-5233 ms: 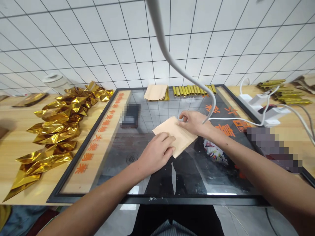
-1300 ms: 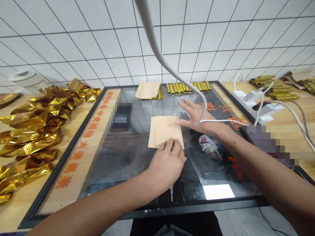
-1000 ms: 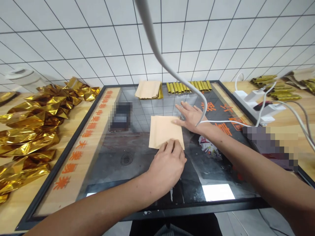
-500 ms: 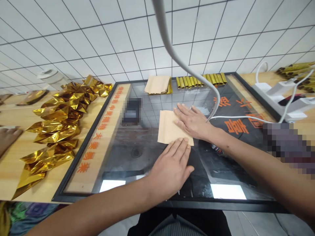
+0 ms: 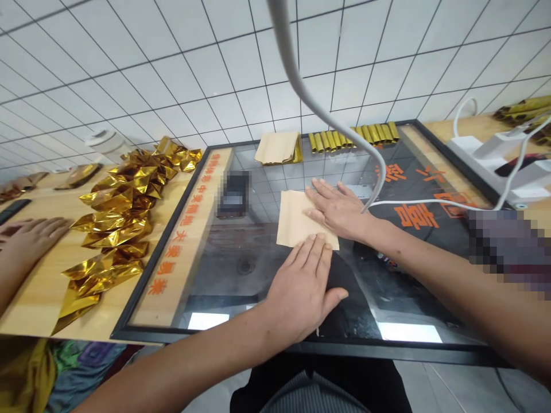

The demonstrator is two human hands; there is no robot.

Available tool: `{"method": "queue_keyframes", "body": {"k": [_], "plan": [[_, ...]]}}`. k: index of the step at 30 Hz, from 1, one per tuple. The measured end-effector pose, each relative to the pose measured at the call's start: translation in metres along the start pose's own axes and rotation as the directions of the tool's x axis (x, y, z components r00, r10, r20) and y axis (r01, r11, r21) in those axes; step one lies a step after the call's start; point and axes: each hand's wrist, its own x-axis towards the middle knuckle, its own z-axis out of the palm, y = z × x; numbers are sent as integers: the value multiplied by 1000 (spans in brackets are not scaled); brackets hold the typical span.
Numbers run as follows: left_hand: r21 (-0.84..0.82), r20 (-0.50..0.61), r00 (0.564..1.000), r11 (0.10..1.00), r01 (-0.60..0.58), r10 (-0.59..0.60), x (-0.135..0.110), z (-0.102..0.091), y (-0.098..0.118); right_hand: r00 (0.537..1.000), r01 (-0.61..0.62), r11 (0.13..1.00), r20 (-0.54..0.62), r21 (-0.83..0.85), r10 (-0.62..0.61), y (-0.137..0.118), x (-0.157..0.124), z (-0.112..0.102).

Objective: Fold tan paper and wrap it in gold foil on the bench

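A square of tan paper (image 5: 293, 221) lies flat on the glass tabletop (image 5: 241, 281) in front of me. My left hand (image 5: 301, 281) rests with its fingertips on the paper's near edge, fingers stretched out and thumb apart. Across the paper's right side lies my right hand (image 5: 336, 207), flat with fingers extended. Part of the paper is hidden under both hands. Behind it sits a stack of similar tan paper (image 5: 276, 147) with gold showing at its side. A row of rolled gold paper tubes (image 5: 353, 137) lines the glass's back edge.
Folded gold foil paper pieces (image 5: 124, 218) are heaped on the wooden table to the left. Beside them rests another person's hand (image 5: 38, 238). A white cable (image 5: 318, 109) hangs across the view. A white power strip (image 5: 482, 160) stands at the right, near more gold rolls (image 5: 523, 115).
My view has shifted slightly. Both hands stay flat on the paper, the left thumb a bit further out. The other person's hand at the left shows more fully.
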Motion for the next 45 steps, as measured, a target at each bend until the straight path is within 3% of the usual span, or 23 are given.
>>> {"method": "queue_keyframes", "body": {"k": [8,17,28,32,35,37,40,45], "plan": [[25,-17,1000,1000,7,-7,-13,4,-1,989,-1,999,-150,-35,-5,-12,-13,-7],[82,-59,998,996,42,-38,-16,3,1,999,-19,998,-47,-63,16,-39,-27,-6],[143,-128,967,961,238,-220,-56,-5,-27,998,-19,996,-60,-85,14,-40,-26,-9],[128,-125,966,962,241,-226,-48,-18,-25,997,-24,995,-78,-92,17,-41,-26,-9],[117,-144,977,977,176,-158,-31,-24,-18,995,-13,996,-98,-85,5,-41,-27,-8],[94,-107,990,990,107,-97,-19,-22,-13,995,-7,996,-100,-86,-1,-41,-28,-8],[61,-41,995,993,99,-96,-11,-11,-8,995,-13,996,-95,-88,5,-40,-28,-7],[94,-78,986,983,155,-148,-26,2,-15,997,-15,999,-74,-44,12,-40,-26,-8]]}}
